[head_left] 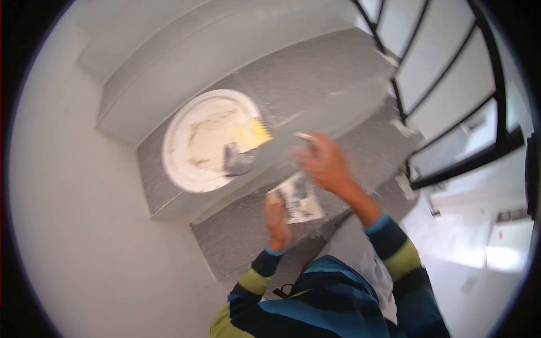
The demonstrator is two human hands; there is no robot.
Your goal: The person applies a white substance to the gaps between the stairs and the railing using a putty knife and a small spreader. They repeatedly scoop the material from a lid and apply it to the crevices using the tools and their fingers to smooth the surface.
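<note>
Pale sheet (301, 200) with dark grey smudges, in front of a seated or crouching person on a curved grey staircase (304, 67), below and to the right of a white round tray (172, 149). The left hand (276, 217) is at the sheet's left edge, fingers blurred; whether they pinch it, I cannot tell. The right hand (324, 163) is raised above the sheet, fingers partly bent and blurred, so its grip is unclear too.

The tray rests on a higher step and carries pale smears, with a yellow toothed piece (253, 135) and a dark grey piece (239, 159) at its right side. By the person's lap is a whitish plastic bag (360, 253). The sleeves are striped dark, blue and green.

A plain pale wall (84, 208) rises at left; a black metal railing (499, 84) runs at right, a bright floor (456, 236) beyond.

Counted: two hands, one sheet, one tray, one yellow piece, one grey piece, one bag, one railing.
</note>
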